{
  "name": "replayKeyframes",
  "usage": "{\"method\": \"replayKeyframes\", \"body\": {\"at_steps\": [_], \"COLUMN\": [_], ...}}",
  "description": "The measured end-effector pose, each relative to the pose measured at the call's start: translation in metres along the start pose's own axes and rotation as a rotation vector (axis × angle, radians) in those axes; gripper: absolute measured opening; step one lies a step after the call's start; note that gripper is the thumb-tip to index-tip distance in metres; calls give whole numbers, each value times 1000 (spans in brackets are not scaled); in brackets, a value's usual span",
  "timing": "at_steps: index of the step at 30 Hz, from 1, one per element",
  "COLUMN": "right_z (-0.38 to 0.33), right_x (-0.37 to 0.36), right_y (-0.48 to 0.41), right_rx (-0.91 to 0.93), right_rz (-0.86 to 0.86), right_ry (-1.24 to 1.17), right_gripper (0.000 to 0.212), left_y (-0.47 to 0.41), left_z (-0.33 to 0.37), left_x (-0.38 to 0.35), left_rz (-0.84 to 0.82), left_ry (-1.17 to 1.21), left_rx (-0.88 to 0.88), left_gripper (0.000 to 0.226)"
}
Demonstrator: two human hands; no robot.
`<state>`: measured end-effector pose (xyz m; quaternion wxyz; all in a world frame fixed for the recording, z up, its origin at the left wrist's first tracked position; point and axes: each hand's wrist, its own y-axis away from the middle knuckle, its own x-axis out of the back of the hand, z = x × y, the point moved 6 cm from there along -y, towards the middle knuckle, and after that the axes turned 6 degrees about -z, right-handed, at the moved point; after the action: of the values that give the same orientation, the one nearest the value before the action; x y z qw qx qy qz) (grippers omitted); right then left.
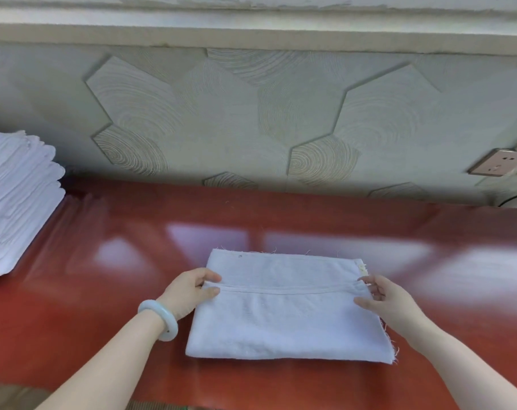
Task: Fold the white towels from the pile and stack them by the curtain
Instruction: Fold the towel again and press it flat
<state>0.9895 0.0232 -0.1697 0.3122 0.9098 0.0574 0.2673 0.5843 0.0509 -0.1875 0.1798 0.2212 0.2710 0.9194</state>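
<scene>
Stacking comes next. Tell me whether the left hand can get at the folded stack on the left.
Probably yes: only bare red table lies between the left hand, now pinching the towel at its edge, and the stack.

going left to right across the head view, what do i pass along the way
stack of folded towels → bracelet → left hand → towel → right hand → wall socket
</scene>
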Motion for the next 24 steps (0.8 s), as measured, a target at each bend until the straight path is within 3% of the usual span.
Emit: {"method": "replayKeyframes", "body": {"at_steps": [3, 9, 12, 17, 24], "right_z": [-5, -28, -30, -17, -30], "right_x": [0, 19, 33, 14, 8], "right_y": [2, 24, 3, -40, -29], "right_rx": [43, 68, 59, -23, 11], "right_rz": [122, -12, 70, 314, 329], "right_ry": [43, -178, -259, 14, 129], "right_gripper": [12, 5, 7, 9, 11], "left_y": [-1, 13, 0, -29, -24], "left_z": [-7, 21, 42, 49, 52], "left_x": [5, 17, 33, 18, 18], "left_rz": [129, 99, 192, 351, 374], "left_ry": [-58, 94, 98, -110, -142], "left_rx": [28, -33, -90, -13, 17], "left_gripper": [24, 14, 12, 25, 20]}}
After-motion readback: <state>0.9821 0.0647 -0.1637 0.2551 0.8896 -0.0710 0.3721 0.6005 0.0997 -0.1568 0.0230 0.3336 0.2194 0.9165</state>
